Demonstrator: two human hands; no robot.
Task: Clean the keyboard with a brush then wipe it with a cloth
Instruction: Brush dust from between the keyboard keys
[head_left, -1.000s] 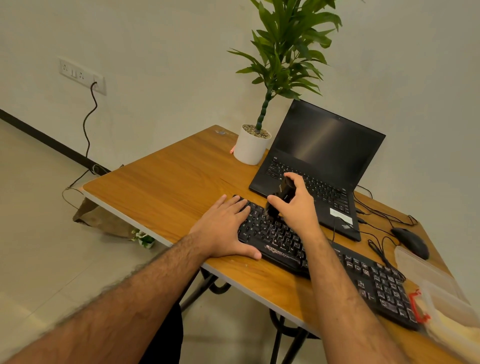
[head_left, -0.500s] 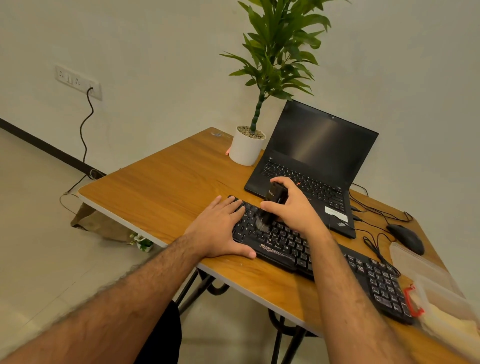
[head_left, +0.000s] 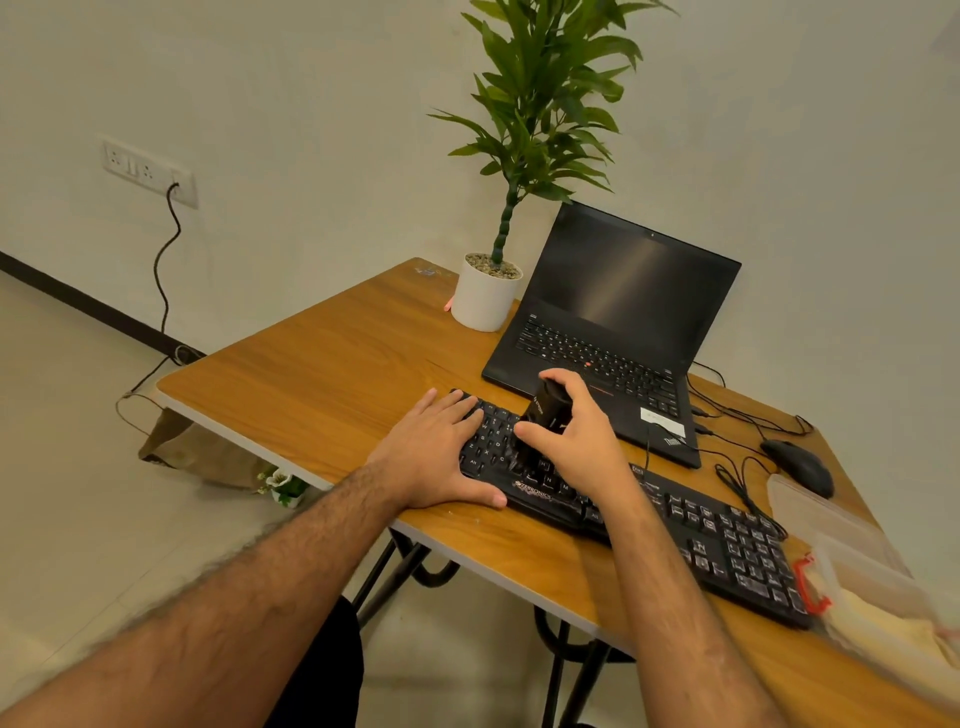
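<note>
A black keyboard (head_left: 717, 545) lies along the wooden table's near edge. My left hand (head_left: 436, 457) rests flat on the keyboard's left end, fingers straight on the keys, thumb along the front edge. My right hand (head_left: 576, 436) grips a black brush (head_left: 545, 410) by its thick handle, bristles down on the keys left of the middle. A pale cloth (head_left: 883, 618) lies in a clear container at the right edge.
An open black laptop (head_left: 623, 322) stands behind the keyboard, with a potted plant (head_left: 488, 296) to its left. A black mouse (head_left: 800, 465) and cables lie at the right. A clear plastic container (head_left: 831, 525) with a red clip sits by the keyboard's right end. The table (head_left: 322, 374) is bare wood at left.
My right hand has drawn the brush a little toward me across the keys on the keyboard's left part. My left hand stays in place.
</note>
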